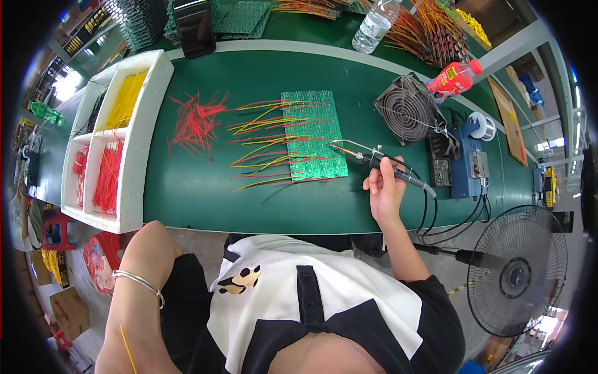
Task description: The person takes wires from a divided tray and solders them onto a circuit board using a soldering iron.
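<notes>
Soldering iron [374,159] is the thing in play, clamped in the right hand [383,190] with the fingers wrapped around its dark grip and the metal tip aimed left, hovering just at the right edge of the green circuit board panel [314,134]. That panel lies flat near the middle of the green table [249,199], and red and yellow wires [265,143] stick out of its left side in rows, fanning over the table, so much of the board looks already loaded; whether those joints are soldered is too small to tell. Left of it, a loose scatter of red wires [196,118] lies waiting. Further left stands a white tray [134,162] with compartments of yellow and red wire. The left hand is out of sight below the near edge; only the forearm [134,293] with a silver bracelet shows, and a thin yellow wire [128,349] runs along it, so I cannot tell its grip. Off to the right, a small grey fan [408,109], a blue soldering station [467,165], a red bottle [455,78], and at the far edge a clear bottle [374,25].
</notes>
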`<action>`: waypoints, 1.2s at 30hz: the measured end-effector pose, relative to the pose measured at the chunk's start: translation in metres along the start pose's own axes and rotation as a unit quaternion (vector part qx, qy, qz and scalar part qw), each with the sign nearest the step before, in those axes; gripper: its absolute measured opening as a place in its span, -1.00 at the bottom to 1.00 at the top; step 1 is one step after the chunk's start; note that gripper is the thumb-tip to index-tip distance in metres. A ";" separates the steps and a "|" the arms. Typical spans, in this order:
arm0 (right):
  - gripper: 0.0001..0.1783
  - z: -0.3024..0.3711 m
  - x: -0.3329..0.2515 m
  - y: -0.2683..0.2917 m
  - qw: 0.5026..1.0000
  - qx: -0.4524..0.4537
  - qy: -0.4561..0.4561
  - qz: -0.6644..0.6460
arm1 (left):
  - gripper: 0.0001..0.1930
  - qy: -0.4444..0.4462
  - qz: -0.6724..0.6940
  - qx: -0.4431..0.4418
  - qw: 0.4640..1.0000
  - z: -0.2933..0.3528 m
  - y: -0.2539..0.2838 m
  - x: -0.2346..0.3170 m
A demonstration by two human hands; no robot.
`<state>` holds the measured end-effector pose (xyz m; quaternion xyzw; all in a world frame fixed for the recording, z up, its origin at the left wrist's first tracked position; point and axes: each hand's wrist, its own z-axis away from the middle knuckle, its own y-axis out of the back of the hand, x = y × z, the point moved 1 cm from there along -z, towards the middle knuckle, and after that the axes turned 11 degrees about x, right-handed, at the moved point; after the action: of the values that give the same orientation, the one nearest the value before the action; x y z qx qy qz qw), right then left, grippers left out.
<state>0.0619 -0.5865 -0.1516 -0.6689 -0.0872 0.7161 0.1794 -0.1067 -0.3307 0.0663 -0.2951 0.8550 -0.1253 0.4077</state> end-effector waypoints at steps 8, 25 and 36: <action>-0.82 0.001 -0.003 0.002 1.000 0.004 0.006 0.017 | -0.64 0.026 -0.053 -0.064 0.996 0.024 0.006 0.003; -0.82 0.020 -0.008 0.007 0.998 0.052 -0.021 -0.002 | -0.90 0.673 -0.040 -0.479 0.562 0.140 0.037 0.061; -0.83 0.033 -0.001 0.012 0.998 0.022 0.010 0.056 | -0.90 0.613 -0.036 -0.534 0.580 0.220 0.017 0.099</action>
<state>0.0275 -0.5938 -0.1516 -0.6761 -0.0321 0.7197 0.1544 0.0072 -0.3713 -0.1426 -0.3432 0.8027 0.1883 -0.4500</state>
